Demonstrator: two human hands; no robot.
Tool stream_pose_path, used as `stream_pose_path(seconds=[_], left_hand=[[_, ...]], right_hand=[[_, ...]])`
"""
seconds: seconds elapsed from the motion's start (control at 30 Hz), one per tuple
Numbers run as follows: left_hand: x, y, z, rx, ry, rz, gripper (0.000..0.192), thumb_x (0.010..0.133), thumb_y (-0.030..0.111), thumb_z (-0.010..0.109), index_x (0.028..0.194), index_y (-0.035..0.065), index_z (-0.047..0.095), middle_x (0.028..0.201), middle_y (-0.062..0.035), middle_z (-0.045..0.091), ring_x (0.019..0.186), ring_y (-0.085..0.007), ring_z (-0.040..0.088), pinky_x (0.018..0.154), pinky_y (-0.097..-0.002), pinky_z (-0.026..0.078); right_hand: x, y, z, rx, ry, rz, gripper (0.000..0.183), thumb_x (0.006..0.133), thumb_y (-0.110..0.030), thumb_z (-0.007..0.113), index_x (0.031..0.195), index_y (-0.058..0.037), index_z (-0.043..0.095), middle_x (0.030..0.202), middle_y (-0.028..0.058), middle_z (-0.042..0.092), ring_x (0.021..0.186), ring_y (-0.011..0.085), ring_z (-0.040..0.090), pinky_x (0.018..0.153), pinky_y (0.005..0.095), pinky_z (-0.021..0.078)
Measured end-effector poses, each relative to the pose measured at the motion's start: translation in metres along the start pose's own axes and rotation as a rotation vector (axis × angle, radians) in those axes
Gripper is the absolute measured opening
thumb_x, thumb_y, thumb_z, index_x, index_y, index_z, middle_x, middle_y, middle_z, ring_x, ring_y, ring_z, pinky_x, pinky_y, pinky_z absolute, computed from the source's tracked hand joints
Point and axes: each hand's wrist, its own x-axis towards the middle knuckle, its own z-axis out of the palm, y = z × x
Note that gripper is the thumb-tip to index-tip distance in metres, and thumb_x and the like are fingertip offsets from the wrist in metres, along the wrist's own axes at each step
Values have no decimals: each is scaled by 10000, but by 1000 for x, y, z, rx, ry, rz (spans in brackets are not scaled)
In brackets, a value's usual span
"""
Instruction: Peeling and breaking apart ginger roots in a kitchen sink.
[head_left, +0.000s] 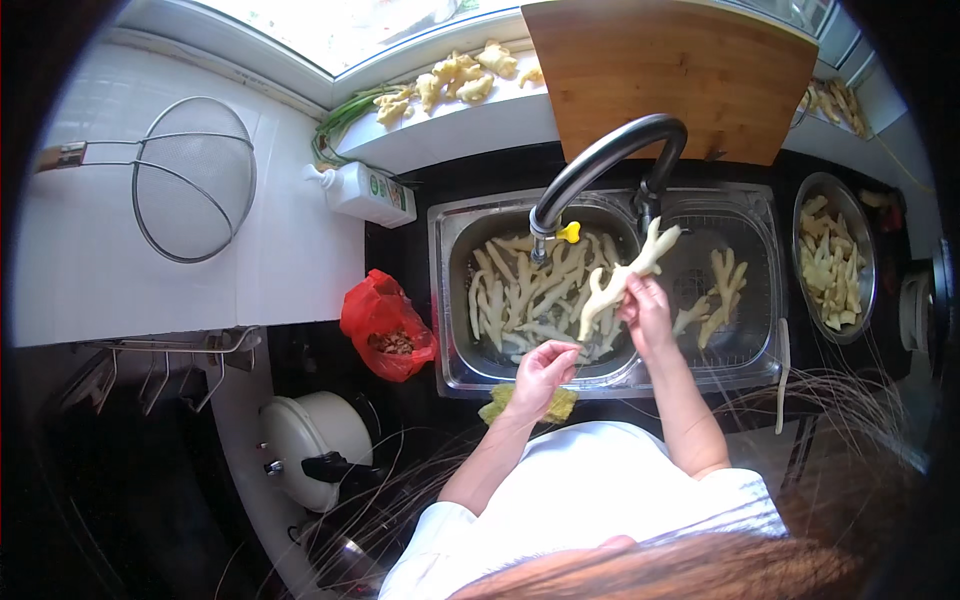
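Note:
My right hand (646, 311) grips a pale, branching ginger root (626, 281) over the divider of a double stainless steel sink (441, 300). The root slants, its lower tip just above my left hand (546, 371). My left fingers are drawn together near the left basin's front rim; whether something small is pinched in them cannot be made out. Many pale ginger pieces (517, 292) lie in the left basin, apparently in water. A few more ginger pieces (724, 289) lie in the right basin. A yellow-green scrubbing sponge (561, 406) is partly hidden beneath my left wrist.
A curved faucet (600, 157) with a yellow lever arches over the left basin. At right stands a metal bowl (870, 262) of ginger. A red plastic bag (367, 307) of scraps, a pump bottle (367, 193) and a mesh strainer (195, 180) are leftward. A wooden board (667, 67) leans behind.

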Motion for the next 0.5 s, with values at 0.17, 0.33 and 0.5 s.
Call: stream_pose_path(seconds=[0.17,0.33,0.5], left_hand=[[2,16,11,85,8,71,313,875,97,604,1158,-20,536,921,-42,616,783,-92,581,710,-229,481],[11,16,26,262,29,192,269,885,84,593,1132,-15,554,912,-55,636,793,-105,611,697,-238,514],[10,12,21,583,158,346,195,870,76,617,1026,-41,618,850,-66,667,771,-107,634,666,-234,525]], right_hand=[[-5,-2,-8,-69,-114,0,140,928,-204,553,900,-69,529,669,-46,439,532,35,353,486,195,298],[-19,4,-2,-148,-151,-21,181,928,-225,559,988,-54,556,695,-49,455,575,39,370,533,201,311],[-28,4,-1,-345,-191,-121,237,914,-237,586,1023,-28,574,770,-30,530,616,40,411,554,200,330]])
